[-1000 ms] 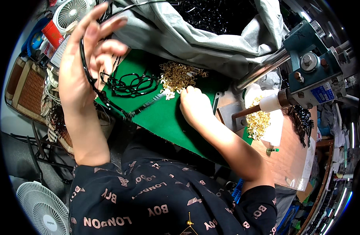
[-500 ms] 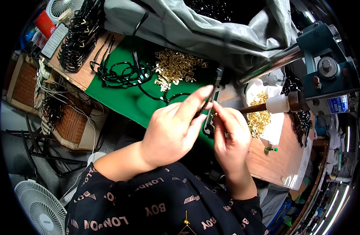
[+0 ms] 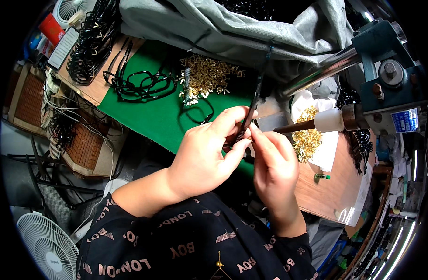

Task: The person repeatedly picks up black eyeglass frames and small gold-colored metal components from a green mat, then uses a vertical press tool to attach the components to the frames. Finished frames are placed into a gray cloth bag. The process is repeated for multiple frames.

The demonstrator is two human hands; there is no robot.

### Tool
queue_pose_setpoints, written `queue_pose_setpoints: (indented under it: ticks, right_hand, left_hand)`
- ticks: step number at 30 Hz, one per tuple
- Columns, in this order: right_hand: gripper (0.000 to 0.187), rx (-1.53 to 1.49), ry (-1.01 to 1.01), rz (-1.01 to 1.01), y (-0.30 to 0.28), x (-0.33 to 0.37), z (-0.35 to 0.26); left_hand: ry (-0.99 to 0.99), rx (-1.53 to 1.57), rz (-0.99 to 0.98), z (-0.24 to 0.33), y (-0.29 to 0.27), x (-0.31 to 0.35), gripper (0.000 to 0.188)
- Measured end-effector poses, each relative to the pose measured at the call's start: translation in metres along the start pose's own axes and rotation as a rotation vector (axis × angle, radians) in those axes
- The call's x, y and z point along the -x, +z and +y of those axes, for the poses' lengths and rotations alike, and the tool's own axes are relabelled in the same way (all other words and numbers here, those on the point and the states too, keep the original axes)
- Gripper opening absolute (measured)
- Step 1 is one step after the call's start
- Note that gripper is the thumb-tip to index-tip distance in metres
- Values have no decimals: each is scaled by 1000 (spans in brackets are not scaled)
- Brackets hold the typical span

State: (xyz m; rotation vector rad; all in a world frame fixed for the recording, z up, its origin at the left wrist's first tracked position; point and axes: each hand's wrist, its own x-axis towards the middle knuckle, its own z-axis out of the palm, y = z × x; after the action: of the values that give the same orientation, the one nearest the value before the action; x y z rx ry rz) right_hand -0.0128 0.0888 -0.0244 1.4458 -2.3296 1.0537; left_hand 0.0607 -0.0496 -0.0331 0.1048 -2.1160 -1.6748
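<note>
My left hand (image 3: 200, 149) grips a slim, glossy black strip (image 3: 258, 84), like part of an eyeglass frame, that points up and away. My right hand (image 3: 275, 168) pinches at its near end, fingertips touching those of the left. A speck of gold shows between the right fingertips, too small to make out. Left of the hands, a black loop (image 3: 210, 108) rests over the green mat (image 3: 134, 114). Beyond it lies a heap of small gold metal pieces (image 3: 209, 77). Several glossy black frames (image 3: 141, 86) lie tangled on the mat's far left.
A machine with a blue-green bracket (image 3: 384, 60) and a rod with a white collar (image 3: 329, 120) reaches in from the right. Under it, more gold pieces (image 3: 308, 137) lie on white paper. Black frames (image 3: 90, 51) are stacked far left. Grey cloth (image 3: 279, 35) drapes behind.
The black strip has turned more upright, its far end standing higher. My fingertips have closed together around its near end. The black strand over the tangled frames has gone from there.
</note>
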Motion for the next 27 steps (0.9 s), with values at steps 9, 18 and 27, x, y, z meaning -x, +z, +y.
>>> queue_pose_setpoints:
  ticks: [9,18,27]
  right_hand:
    - [17,-396,149,25,-23,-4,4]
    - [21,-436,100,-93,-37,-16,1]
    - [24,-634,202,-77,-33,18,17]
  left_hand:
    - [-133,312,-224,11,-9,-1,45]
    - [-177,362,-425,14,-16,-5,41]
    - [-310,774,-376,33,-6,-25,38]
